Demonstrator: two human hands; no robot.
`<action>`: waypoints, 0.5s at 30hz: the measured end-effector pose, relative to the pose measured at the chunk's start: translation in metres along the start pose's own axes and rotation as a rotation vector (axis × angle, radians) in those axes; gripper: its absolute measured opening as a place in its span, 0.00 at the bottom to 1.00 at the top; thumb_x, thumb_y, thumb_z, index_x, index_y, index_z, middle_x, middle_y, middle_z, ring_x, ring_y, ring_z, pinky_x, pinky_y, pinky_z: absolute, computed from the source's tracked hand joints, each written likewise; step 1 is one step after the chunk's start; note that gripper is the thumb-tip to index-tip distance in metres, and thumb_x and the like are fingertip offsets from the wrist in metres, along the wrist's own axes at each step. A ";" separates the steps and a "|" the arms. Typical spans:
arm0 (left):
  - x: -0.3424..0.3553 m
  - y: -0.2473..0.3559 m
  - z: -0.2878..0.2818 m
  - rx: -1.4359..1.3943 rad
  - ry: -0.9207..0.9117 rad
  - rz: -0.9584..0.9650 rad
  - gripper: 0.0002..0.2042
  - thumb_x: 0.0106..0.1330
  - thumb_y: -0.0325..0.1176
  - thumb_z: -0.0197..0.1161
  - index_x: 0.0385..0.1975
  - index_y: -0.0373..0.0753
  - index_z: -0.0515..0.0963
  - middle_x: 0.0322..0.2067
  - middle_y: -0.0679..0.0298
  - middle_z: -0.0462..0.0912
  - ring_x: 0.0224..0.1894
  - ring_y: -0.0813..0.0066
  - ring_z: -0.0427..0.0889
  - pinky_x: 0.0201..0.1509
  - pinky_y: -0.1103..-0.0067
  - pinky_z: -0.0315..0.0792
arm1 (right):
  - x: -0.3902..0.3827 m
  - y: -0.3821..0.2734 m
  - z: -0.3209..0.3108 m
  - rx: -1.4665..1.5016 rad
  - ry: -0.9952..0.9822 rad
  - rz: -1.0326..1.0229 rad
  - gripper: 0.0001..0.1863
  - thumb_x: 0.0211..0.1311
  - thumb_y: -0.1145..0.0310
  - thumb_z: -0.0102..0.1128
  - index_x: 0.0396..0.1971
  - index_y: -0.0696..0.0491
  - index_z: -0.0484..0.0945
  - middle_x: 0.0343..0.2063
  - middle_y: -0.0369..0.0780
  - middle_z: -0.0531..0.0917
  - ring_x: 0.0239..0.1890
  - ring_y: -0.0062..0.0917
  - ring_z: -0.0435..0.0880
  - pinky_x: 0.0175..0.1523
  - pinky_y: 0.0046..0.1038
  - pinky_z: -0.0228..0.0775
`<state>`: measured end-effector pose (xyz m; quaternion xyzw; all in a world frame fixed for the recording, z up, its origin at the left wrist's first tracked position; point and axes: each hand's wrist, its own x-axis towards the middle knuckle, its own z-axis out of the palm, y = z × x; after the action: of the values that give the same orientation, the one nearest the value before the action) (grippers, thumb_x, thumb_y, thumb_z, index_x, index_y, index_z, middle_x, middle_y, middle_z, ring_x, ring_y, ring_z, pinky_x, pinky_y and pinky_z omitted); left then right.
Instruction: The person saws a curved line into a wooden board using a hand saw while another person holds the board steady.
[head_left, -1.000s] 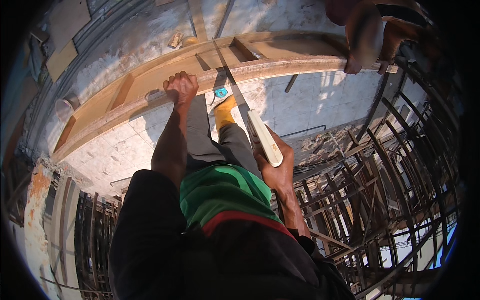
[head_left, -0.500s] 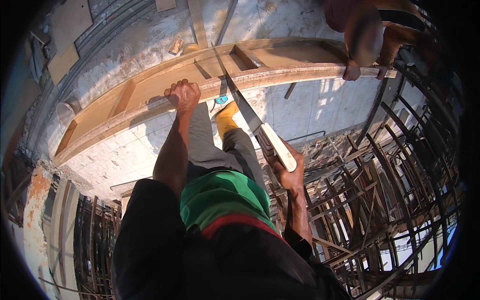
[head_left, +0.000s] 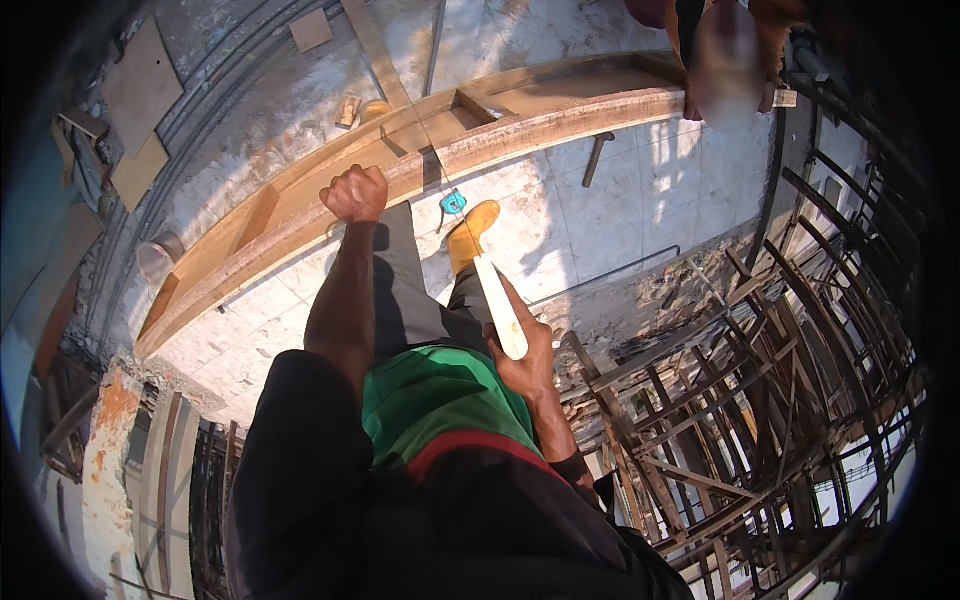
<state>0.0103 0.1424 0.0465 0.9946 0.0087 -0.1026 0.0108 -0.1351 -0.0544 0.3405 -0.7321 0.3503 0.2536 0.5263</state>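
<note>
Two bare hands are at work on one long wooden frame (head_left: 570, 122), which stretches across the view in front of the person, above the tiled floor (head_left: 640, 215). The left hand (head_left: 356, 193) has its fingers curled closely over the near rail, though their tips are hidden. The right hand (head_left: 524, 352) has its fingers wrapped around a white-handled handsaw (head_left: 500, 305), whose blade shows nearly edge-on as a thin dark line crossing that rail just right of the left fist. Sawing looks to be under way, but how deep any cut goes cannot be told from this angle. No piece has come away: the near rail runs in one length past the blade, so at least the parting of the wood seems left to do. At the frame's right end a co-worker's hand (head_left: 693, 105) rests on the same rail, seemingly steadying it. A teal tape measure (head_left: 453, 203) lies on the floor beside the yellow boot (head_left: 475, 225), out of use.
</note>
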 end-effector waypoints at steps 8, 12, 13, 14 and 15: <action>-0.005 0.006 -0.016 -0.004 -0.005 0.042 0.16 0.58 0.40 0.53 0.17 0.40 0.84 0.19 0.53 0.84 0.23 0.56 0.84 0.33 0.62 0.68 | -0.165 -0.065 -0.073 0.081 0.100 0.201 0.38 0.45 0.84 0.56 0.65 0.58 0.71 0.47 0.48 0.86 0.44 0.28 0.89 0.49 0.28 0.78; 0.002 -0.001 0.006 -0.049 -0.054 0.009 0.16 0.60 0.41 0.53 0.20 0.41 0.85 0.22 0.55 0.86 0.28 0.57 0.86 0.36 0.60 0.68 | -0.176 -0.050 -0.079 -0.012 0.157 0.136 0.36 0.44 0.81 0.59 0.62 0.60 0.74 0.50 0.49 0.85 0.44 0.27 0.89 0.49 0.26 0.78; -0.005 -0.004 0.000 -0.037 -0.121 0.008 0.16 0.61 0.41 0.53 0.21 0.41 0.85 0.23 0.55 0.86 0.30 0.58 0.86 0.38 0.60 0.69 | -0.178 -0.046 -0.078 0.011 0.189 0.092 0.36 0.45 0.81 0.60 0.62 0.60 0.74 0.51 0.50 0.84 0.45 0.27 0.89 0.48 0.26 0.78; -0.006 0.000 -0.001 -0.028 -0.151 0.014 0.16 0.62 0.42 0.52 0.24 0.40 0.85 0.26 0.55 0.87 0.31 0.57 0.87 0.40 0.56 0.70 | -0.174 -0.043 -0.082 0.041 0.190 0.033 0.35 0.45 0.81 0.60 0.62 0.61 0.74 0.52 0.50 0.84 0.46 0.28 0.88 0.49 0.26 0.78; -0.005 0.006 -0.001 -0.026 -0.143 0.006 0.16 0.62 0.42 0.52 0.24 0.40 0.85 0.26 0.55 0.87 0.31 0.57 0.87 0.40 0.56 0.70 | -0.166 -0.042 -0.087 0.069 0.186 -0.026 0.35 0.46 0.81 0.60 0.62 0.61 0.73 0.53 0.51 0.83 0.48 0.30 0.88 0.49 0.26 0.78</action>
<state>0.0055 0.1365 0.0491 0.9845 0.0062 -0.1734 0.0248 -0.2058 -0.0878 0.5155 -0.7383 0.3966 0.1653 0.5199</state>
